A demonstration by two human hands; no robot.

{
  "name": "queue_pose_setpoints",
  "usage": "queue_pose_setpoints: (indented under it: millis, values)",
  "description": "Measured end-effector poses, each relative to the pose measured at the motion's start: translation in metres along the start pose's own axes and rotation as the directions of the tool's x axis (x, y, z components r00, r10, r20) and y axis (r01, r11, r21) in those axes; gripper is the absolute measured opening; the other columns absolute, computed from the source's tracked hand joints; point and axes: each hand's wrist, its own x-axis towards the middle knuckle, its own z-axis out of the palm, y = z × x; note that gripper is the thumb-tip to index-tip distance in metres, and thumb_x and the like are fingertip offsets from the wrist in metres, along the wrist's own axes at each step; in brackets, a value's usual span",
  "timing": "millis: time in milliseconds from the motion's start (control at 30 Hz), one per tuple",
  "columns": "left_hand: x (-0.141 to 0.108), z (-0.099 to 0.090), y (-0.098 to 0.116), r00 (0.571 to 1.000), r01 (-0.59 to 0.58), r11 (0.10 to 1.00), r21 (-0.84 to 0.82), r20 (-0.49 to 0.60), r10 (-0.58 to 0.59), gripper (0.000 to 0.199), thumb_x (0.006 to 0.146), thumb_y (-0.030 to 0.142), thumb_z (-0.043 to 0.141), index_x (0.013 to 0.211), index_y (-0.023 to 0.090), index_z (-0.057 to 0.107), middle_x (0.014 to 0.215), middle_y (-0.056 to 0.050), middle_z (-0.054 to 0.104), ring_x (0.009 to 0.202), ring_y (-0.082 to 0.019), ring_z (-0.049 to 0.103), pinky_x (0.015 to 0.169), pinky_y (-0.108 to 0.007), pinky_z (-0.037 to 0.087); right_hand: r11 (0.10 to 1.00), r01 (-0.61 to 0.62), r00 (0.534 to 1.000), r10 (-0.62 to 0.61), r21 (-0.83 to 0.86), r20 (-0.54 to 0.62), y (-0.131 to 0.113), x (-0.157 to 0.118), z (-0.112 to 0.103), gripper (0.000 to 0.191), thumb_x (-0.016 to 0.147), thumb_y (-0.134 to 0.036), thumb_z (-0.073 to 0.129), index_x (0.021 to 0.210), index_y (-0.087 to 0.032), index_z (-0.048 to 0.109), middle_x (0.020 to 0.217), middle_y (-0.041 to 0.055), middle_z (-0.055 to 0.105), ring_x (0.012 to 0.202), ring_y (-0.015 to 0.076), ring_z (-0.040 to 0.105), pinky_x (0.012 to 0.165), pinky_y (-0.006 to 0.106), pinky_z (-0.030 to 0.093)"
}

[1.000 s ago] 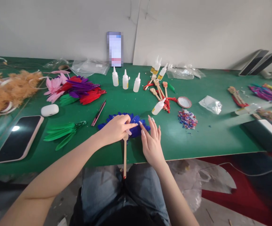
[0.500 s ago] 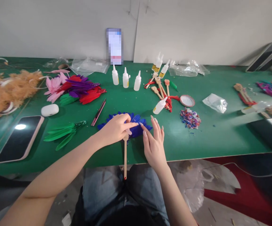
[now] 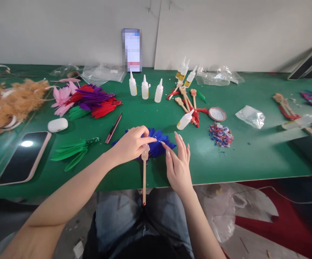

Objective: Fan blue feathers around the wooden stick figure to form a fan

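A fan of blue feathers [image 3: 158, 143] lies near the front edge of the green table [image 3: 242, 158], fixed on a wooden stick [image 3: 144, 180] that hangs over the edge toward my lap. My left hand [image 3: 130, 145] presses down on the feathers where they meet the stick's top, fingers curled. My right hand [image 3: 177, 163] rests beside the fan on its right, fingers spread, fingertips touching the feather edge.
Three white glue bottles [image 3: 145, 88] stand behind the fan; another lies by wooden sticks with red cord [image 3: 189, 108]. A pile of coloured feathers [image 3: 87, 100], green feathers [image 3: 72, 153], a knife [image 3: 114, 127], a phone [image 3: 23, 156], an earbud case [image 3: 58, 125] and confetti [image 3: 220, 133] lie around.
My left hand has slid slightly left over the blue feathers, covering more of the fan. The right hand stays beside it. The camera has drifted a little.
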Motion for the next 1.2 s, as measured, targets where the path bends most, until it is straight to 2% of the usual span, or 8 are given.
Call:
queue_pose_setpoints:
  millis: [300,533,667,833,1200]
  values:
    - [0.0004,0.0029,-0.0009,0.997,-0.017,0.998,0.067,0.074,0.012,0.039,0.086,0.009,0.042,0.115,0.024,0.064,0.091,-0.006,0.050,0.083,-0.018,0.048,0.074,-0.033,0.040,1.000,0.010,1.000,-0.010,0.008,-0.011,0.0007,-0.0002,-0.0005,0.040,0.097,-0.024,0.027,0.123,-0.021,0.058,0.151,0.0081,0.023,0.140,0.0245,0.018,0.111,0.055,0.016]
    - [0.0016,0.0034,-0.0006,0.998,0.009,0.999,0.040,0.062,-0.012,0.041,0.085,0.008,0.044,0.120,0.021,0.060,0.092,-0.006,0.050,0.085,-0.018,0.049,0.078,-0.033,0.041,1.000,0.005,1.000,-0.005,0.011,-0.007,0.0007,0.0003,-0.0002,0.041,0.097,-0.024,0.027,0.126,-0.022,0.055,0.152,0.0081,0.023,0.140,0.0237,0.018,0.111,0.055,0.016]
    - [0.0024,0.0043,0.0007,0.996,0.003,0.998,0.068,0.087,-0.009,0.039,0.085,0.009,0.044,0.116,0.023,0.063,0.090,-0.006,0.050,0.081,-0.018,0.048,0.074,-0.033,0.041,1.000,-0.002,1.000,0.002,-0.009,0.007,0.0012,0.0010,0.0012,0.041,0.098,-0.025,0.027,0.130,-0.022,0.051,0.152,0.0087,0.021,0.141,0.0242,0.016,0.111,0.055,0.017]
    - [0.0020,0.0023,0.0004,0.999,-0.001,1.000,0.024,0.042,0.000,0.035,0.084,0.009,0.043,0.109,0.019,0.065,0.092,-0.006,0.050,0.085,-0.018,0.049,0.078,-0.035,0.042,1.000,-0.008,1.000,0.009,-0.029,0.025,0.0016,0.0010,0.0029,0.041,0.098,-0.025,0.027,0.132,-0.024,0.049,0.153,0.0079,0.020,0.140,0.0254,0.016,0.109,0.057,0.018]
    - [0.0023,0.0012,0.0023,0.999,0.021,1.000,-0.004,0.048,-0.021,0.034,0.083,0.009,0.042,0.109,0.016,0.063,0.094,-0.007,0.051,0.087,-0.019,0.050,0.080,-0.035,0.042,0.995,0.030,0.996,-0.022,-0.097,0.087,-0.0009,0.0066,0.0060,0.043,0.099,-0.028,0.025,0.140,-0.028,0.038,0.154,0.0061,0.013,0.141,0.0264,0.013,0.109,0.058,0.017]
